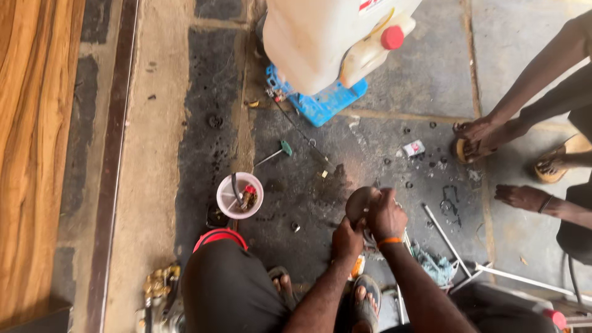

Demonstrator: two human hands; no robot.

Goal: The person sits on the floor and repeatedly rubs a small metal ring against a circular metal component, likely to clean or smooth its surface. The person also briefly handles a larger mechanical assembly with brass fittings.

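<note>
I crouch over the stained floor [296, 203]. Far left, by my knee, sits a white bowl [240, 195] of small parts, with a green-handled tool [279, 151] lying just beyond it. My left hand [347, 239] is curled shut low against the round dark metal part [361, 203], steadying it from beneath. My right hand [387, 214], an orange band at its wrist, closes over the same part from the side and top. I judge that I am in the middle of working this piece loose or tight with both grips; the next move calls for a firm hold below while the upper hand turns.

My fingers hide what lies under the part. To the right lie a blue rag [435, 266] and white rods [445, 237]. Another person's hand [523, 197] and foot [475, 139] rest nearby, the rest of the body cut off.
</note>
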